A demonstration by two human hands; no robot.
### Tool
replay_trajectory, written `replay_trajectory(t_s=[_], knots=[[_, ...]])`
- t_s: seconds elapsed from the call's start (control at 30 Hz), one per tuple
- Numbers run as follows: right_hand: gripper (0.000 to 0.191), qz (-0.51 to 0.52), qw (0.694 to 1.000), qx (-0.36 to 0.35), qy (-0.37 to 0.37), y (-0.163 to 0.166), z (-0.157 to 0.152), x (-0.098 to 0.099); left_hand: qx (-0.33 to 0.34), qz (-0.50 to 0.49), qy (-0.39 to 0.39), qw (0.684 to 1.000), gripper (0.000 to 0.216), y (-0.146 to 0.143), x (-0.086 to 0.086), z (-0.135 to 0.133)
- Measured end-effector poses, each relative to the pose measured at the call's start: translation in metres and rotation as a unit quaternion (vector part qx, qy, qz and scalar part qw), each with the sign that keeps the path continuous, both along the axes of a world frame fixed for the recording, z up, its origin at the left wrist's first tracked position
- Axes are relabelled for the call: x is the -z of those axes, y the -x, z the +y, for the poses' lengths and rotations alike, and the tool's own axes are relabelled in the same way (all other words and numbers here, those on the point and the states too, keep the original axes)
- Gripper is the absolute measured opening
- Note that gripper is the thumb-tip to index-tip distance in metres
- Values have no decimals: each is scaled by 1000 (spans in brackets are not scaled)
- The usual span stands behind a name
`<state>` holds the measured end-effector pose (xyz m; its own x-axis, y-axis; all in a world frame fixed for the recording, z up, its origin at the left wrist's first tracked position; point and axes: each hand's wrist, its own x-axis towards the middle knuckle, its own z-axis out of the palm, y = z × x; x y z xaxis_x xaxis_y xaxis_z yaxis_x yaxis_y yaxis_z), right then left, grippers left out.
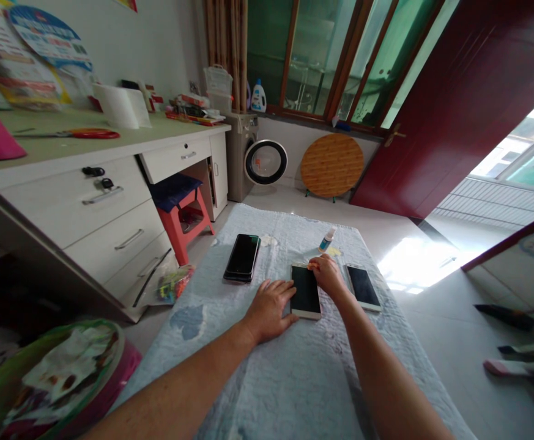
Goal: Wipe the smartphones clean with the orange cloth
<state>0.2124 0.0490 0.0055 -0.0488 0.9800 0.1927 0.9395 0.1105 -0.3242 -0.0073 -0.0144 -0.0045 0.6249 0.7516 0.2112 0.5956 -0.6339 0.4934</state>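
A white-framed smartphone (306, 293) with a dark screen lies face up on the cloth in front of me. My left hand (270, 308) rests beside it with fingers stretched out, the fingertips and thumb touching its left edge. Over the phone's upper right corner, my right hand (327, 274) is closed in a pinch. A small orange bit shows at its fingertips, too small to name. To the right lies another white smartphone (363, 287), partly behind my right wrist. Black smartphones (243, 255) are stacked on the left. Beyond my right hand stands a small spray bottle (326, 239).
A pale blue quilted cloth (267, 379) covers the surface. At left are a white desk (92, 214), a pink stool (181, 226) and a full waste bin (120, 360). A washing machine (239, 153) with its door open and a round wooden board (332, 165) stand behind.
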Motion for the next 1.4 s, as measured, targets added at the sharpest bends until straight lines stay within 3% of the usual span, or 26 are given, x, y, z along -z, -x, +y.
replay_trajectory(t_s=[0.23,0.33,0.43,0.53,0.67,0.77,0.87,1.17,1.27,1.4], knots=[[23,-1,1000,-28,11,31,2,-6,-2,-4,8,1000,62,0,5,1],[22,19,998,-61,13,41,-5,-11,-18,-28,4,999,77,0,11,1],[21,48,992,-112,24,43,-24,-13,-31,-51,-4,998,93,0,17,2],[20,75,984,-156,51,40,-52,-16,-27,-61,-14,998,95,0,19,3],[20,118,968,-202,92,38,-90,-23,-28,-51,-24,998,88,0,19,4],[20,128,965,-206,104,34,-101,-27,-26,-24,-20,999,73,-1,15,3],[20,111,971,-187,97,27,-90,-23,-15,-3,-17,1000,63,-1,11,2],[19,17,998,-60,26,18,-9,-12,-8,-2,-4,1000,65,0,4,2],[19,4,999,-41,17,25,-2,-11,-10,-9,-1,1000,64,0,6,2],[20,37,994,-99,21,37,-16,-11,-30,-37,4,999,81,-1,14,2]])
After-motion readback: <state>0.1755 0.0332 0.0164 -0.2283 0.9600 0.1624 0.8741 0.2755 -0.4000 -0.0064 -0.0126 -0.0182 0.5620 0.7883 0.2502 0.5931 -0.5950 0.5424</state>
